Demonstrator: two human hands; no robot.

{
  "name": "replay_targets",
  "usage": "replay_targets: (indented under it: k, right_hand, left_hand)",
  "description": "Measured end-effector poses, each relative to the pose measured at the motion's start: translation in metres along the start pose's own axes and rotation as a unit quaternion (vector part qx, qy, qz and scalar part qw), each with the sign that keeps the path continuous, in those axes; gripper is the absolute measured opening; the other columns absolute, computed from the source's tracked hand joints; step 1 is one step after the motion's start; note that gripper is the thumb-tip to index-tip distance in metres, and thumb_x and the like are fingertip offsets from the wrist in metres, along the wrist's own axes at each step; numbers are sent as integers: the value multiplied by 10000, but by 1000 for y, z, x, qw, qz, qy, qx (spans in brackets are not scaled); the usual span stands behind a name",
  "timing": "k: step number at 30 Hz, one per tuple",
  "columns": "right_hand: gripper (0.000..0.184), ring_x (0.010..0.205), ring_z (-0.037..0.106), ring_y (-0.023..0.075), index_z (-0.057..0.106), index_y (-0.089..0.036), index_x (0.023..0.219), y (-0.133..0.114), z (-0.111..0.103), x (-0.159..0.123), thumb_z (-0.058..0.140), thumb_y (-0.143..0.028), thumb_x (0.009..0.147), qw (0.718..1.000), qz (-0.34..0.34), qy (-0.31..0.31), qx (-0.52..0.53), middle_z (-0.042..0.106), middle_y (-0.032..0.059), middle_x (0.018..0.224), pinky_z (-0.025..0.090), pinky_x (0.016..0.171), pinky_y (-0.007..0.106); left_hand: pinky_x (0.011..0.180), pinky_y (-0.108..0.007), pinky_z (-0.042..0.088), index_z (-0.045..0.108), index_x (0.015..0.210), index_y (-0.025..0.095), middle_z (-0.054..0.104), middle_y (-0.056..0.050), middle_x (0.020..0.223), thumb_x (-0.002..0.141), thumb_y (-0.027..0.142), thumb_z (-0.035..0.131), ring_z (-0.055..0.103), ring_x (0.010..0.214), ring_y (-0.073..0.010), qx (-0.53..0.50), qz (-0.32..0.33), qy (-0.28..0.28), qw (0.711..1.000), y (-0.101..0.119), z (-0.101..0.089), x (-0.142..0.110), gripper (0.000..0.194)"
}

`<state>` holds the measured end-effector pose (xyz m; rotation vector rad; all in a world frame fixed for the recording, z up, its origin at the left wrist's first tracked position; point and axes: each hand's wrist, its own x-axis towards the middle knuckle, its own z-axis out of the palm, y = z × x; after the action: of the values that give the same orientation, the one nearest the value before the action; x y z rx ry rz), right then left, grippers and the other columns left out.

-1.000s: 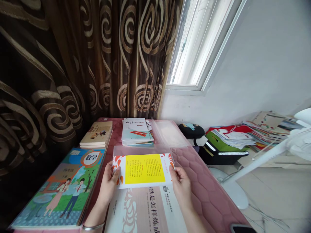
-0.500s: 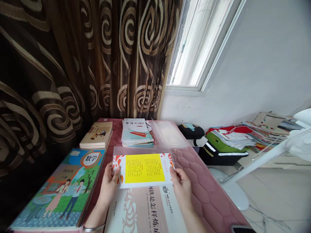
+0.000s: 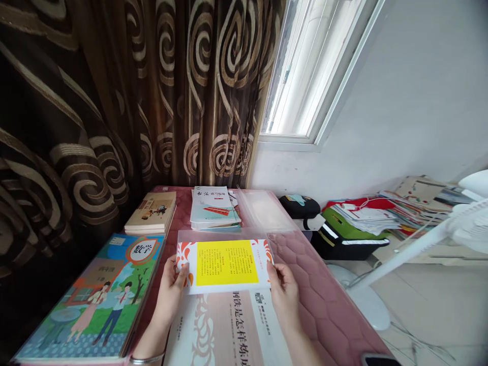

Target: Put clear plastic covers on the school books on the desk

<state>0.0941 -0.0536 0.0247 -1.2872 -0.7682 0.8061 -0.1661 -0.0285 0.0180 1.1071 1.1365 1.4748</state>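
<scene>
In front of me lies an opened book point(image 3: 221, 330), its pale title page with a faded leaf pattern facing up. Its cover flap point(image 3: 227, 263), white with a yellow text panel and orange swirls, is turned away at the far side. A clear plastic book cover point(image 3: 213, 235) shows as a thin strip beyond the flap. My left hand point(image 3: 172, 287) pinches the flap's left edge, thumb on top. At its right edge my right hand point(image 3: 284, 290) grips likewise. Fingers under the flap are hidden.
Picture-covered math textbooks point(image 3: 91, 295) are stacked left, with tan books point(image 3: 151, 211) behind. A stack with a white-blue book point(image 3: 211, 206) and clear plastic sleeves point(image 3: 265, 208) lie at the back. A white fan point(image 3: 412, 249) stands right, beside a green-black box point(image 3: 351, 234) with papers. A dark object point(image 3: 377, 360) sits bottom right.
Almost nothing differs. The flap's near edge has shifted very slightly away from me, with both hands still gripping its sides.
</scene>
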Motion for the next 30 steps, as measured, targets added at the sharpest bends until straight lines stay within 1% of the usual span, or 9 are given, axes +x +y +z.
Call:
replay_targets:
  k: [5, 10, 14, 17, 20, 24, 27, 30]
  right_hand:
    - [455, 505, 565, 165, 547, -211, 689, 2, 1, 1, 707, -637, 691, 1000, 11, -3, 0, 643, 11, 608, 428, 436, 246]
    - [454, 540, 578, 172, 540, -211, 695, 2, 2, 2, 697, -637, 707, 1000, -7, -2, -13, 642, 16, 623, 447, 457, 247]
    - [453, 548, 579, 170, 532, -217, 729, 2, 1, 0, 677, -646, 724, 1000, -23, -3, -12, 660, 19, 669, 461, 472, 252]
    - [457, 553, 577, 168, 541, -218, 744, 3, -1, 0, 662, -658, 731, 999, -36, -1, -22, 671, 21, 691, 457, 476, 251]
    - [463, 551, 578, 176, 549, -218, 725, 3, -1, 1, 671, -665, 714, 999, -25, -8, -24, 663, 19, 654, 458, 479, 259]
    - [474, 526, 571, 176, 558, -216, 709, 0, 1, 1, 690, -671, 683, 1000, -7, -3, -17, 658, 20, 634, 455, 469, 269]
    - [481, 507, 561, 171, 559, -212, 701, -3, 3, 1, 691, -674, 673, 1000, -9, 2, -18, 653, 20, 626, 434, 452, 264]
    - [480, 528, 571, 172, 564, -211, 722, -4, 3, 0, 678, -676, 686, 1000, -20, 5, -22, 659, 20, 653, 432, 459, 260]
  left_hand:
    - [654, -270, 519, 524, 1064, 226, 665, -34, 958, 805, 507, 664, 644, 761, -161, 4, -2, -2, 1000, 2, 1, -1, 407]
    - [661, -277, 533, 512, 1067, 224, 671, -38, 969, 799, 516, 670, 665, 785, -176, 0, -5, -3, 1000, 5, 3, -2, 427]
    - [696, -291, 541, 520, 1064, 219, 672, -40, 973, 775, 523, 695, 669, 813, -185, 8, -4, 10, 1000, 2, 3, -1, 454]
    - [678, -289, 538, 524, 1059, 213, 668, -41, 960, 771, 532, 692, 662, 797, -184, 8, -2, 17, 1000, 0, 2, 0, 461]
    - [667, -284, 528, 521, 1070, 215, 658, -35, 946, 794, 531, 665, 647, 784, -178, 16, 1, 14, 1000, 0, 1, -1, 443]
    - [706, -274, 506, 531, 1067, 227, 658, -20, 928, 797, 513, 661, 623, 819, -176, 20, 9, 21, 1000, 3, 0, -3, 414]
    - [708, -274, 497, 532, 1063, 225, 666, -27, 961, 788, 487, 675, 623, 813, -175, 2, 13, 15, 1000, 4, 0, -4, 406]
    - [714, -286, 507, 519, 1076, 223, 668, -38, 997, 790, 468, 681, 634, 816, -177, -13, 3, 4, 1000, 5, 2, -3, 410]
